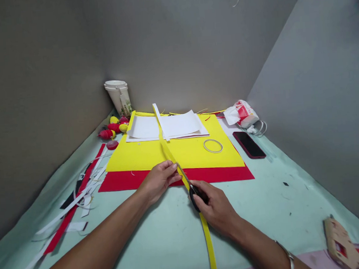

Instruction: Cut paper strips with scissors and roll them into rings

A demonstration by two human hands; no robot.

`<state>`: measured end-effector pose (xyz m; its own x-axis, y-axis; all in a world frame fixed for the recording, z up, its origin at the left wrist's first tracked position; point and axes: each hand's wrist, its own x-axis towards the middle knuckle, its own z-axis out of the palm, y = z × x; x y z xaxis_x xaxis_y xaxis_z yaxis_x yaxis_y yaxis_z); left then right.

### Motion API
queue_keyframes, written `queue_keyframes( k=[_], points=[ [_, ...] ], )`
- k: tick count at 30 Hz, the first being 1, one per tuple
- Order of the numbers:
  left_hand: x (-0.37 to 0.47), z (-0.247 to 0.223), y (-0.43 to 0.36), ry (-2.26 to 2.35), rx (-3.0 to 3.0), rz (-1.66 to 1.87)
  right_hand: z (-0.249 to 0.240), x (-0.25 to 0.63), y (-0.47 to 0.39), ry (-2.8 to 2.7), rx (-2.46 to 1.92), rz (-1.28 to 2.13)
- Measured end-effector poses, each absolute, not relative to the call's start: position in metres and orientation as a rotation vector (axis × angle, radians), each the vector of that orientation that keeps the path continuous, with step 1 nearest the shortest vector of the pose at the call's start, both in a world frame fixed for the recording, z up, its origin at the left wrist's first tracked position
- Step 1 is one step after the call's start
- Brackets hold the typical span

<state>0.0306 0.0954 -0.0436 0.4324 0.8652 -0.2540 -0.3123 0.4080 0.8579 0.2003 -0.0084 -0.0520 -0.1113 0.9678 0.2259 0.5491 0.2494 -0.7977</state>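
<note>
A long yellow strip [209, 240] runs from the white sheets down past both hands to the near edge. My left hand [162, 179] pinches this strip between thumb and fingers, over the red sheet's front edge. My right hand [214, 204] is closed round the black handles of a pair of scissors [184, 174], whose blades lie along the strip and point at my left fingertips. Beyond the hands a large yellow sheet [144, 156] rests on a red sheet [117, 182]. White sheets [178, 124] lie on the yellow one, with a narrow white strip [160, 121] across them.
Red, white and black strips [85, 179] are heaped at left. Behind them are red-and-yellow rolled pieces [106, 134] and a white cup [117, 96]. A ring [213, 146] lies on the yellow sheet. A phone [248, 144], tissue pack [244, 112] and beige device [341, 242] are at right.
</note>
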Motion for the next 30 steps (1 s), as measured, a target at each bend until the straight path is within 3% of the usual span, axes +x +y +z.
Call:
queue_keyframes(
  k=[10,16,30],
  points=[
    [0.028,-0.045,0.097,0.800,0.851,0.849,-0.048,0.201,-0.007,-1.544,-1.504,0.857],
    [0.026,-0.040,0.097,0.888,0.942,0.896,-0.051,0.201,-0.003,-1.270,-1.409,1.163],
    [0.024,-0.032,0.097,0.966,1.044,0.937,-0.050,0.196,0.003,-1.027,-1.276,1.358]
  ],
)
